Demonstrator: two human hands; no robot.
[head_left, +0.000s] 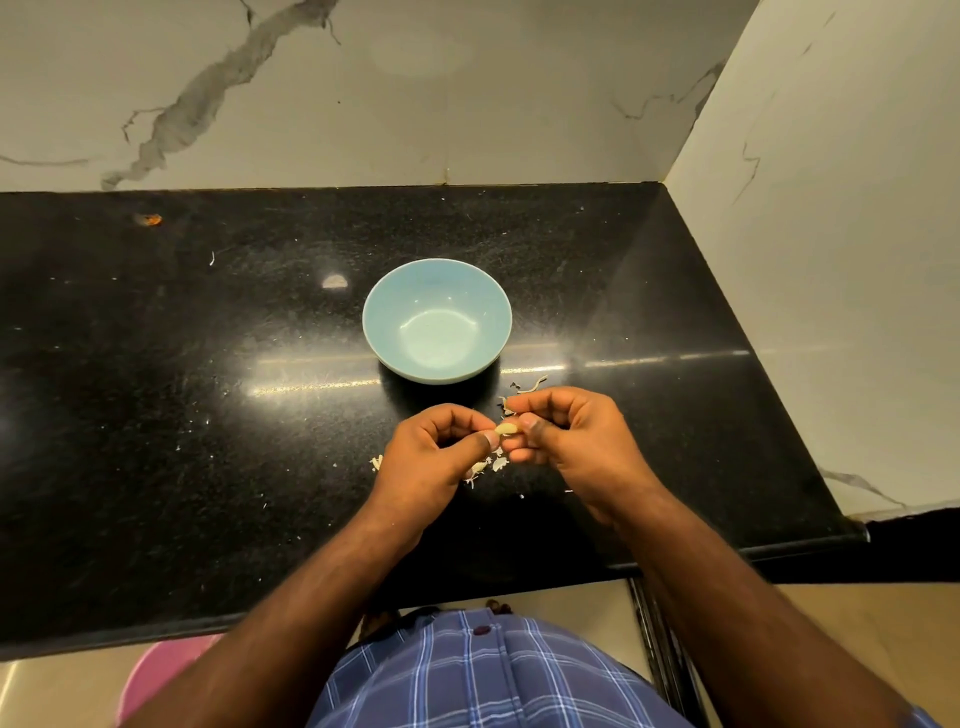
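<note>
A small pale garlic clove is pinched between the fingertips of both hands just above the black counter. My left hand holds it from the left with thumb and curled fingers. My right hand holds it from the right, thumb on top. An empty light blue bowl stands just beyond the hands. Bits of papery garlic skin lie on the counter under and around the hands; some are hidden by the fingers.
The black granite counter ends at a marble wall behind and another on the right. An orange speck lies far left. More skin scraps lie near the bowl. A pink object sits on the floor below.
</note>
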